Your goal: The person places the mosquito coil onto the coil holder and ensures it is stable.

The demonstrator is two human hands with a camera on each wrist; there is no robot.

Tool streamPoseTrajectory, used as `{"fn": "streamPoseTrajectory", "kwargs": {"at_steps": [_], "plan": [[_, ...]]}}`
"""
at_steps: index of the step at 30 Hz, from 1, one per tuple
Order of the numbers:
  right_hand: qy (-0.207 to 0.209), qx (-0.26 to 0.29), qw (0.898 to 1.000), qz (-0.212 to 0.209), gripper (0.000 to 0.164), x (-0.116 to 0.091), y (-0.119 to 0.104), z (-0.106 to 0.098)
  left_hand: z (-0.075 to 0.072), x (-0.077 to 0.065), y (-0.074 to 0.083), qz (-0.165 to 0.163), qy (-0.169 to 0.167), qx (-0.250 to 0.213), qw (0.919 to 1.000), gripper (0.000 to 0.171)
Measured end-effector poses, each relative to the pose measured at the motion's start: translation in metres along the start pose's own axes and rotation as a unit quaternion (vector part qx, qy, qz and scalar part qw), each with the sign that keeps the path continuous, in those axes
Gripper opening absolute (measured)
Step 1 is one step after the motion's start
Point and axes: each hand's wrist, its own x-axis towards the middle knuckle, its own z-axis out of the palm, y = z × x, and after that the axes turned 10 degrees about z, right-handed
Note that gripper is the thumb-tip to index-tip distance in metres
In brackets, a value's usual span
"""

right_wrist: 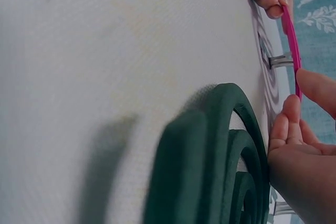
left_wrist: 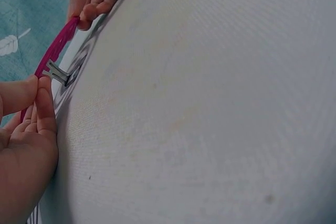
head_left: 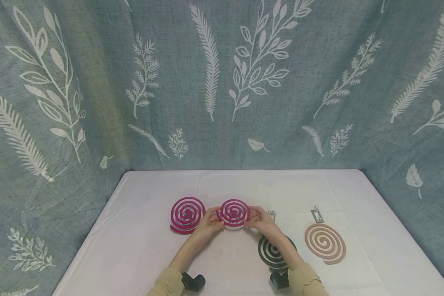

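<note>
Between my two hands a pink mosquito coil (head_left: 234, 224) is held close over the table. My left hand (head_left: 208, 224) pinches its left edge, and my right hand (head_left: 262, 222) pinches the right edge. A small metal coil stand (left_wrist: 56, 72) rises under the coil's middle, its prongs right at the underside in both wrist views. To the left lies a second pink coil (head_left: 181, 231), partly overlapped by my left hand. A dark green coil (right_wrist: 223, 145) lies below my right forearm, which hides part of it.
At the right a tan mosquito coil (head_left: 325, 261) lies flat on the white tablecloth (head_left: 355, 189), with a metal stand (head_left: 317, 214) just behind it. Another metal stand (head_left: 272, 214) shows partly behind my right hand. A patterned blue-green curtain (head_left: 222, 144) hangs behind the table.
</note>
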Motion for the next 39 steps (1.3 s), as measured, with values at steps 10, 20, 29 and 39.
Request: {"fn": "streamPoseTrajectory", "kwargs": {"at_steps": [10, 20, 29, 39], "plan": [[0.009, -0.002, 1.0, 0.003, 0.067, -0.0006, -0.0003, 0.0009, -0.0004, -0.0004, 0.0015, 0.002, -0.002, -0.007, 1.0, 0.054], [0.013, -0.01, 1.0, 0.005, 0.067, -0.0006, -0.0007, 0.0011, -0.0007, 0.0004, -0.0022, 0.002, -0.001, -0.006, 1.0, 0.055], [0.012, -0.01, 1.0, 0.006, 0.067, -0.0003, -0.0008, 0.0006, -0.0009, 0.0011, -0.0024, -0.002, 0.0, -0.01, 0.9999, 0.055], [0.013, -0.017, 1.0, 0.003, 0.066, -0.0002, -0.0008, 0.0011, -0.001, 0.001, -0.0008, -0.009, -0.003, -0.008, 0.9999, 0.054]]}}
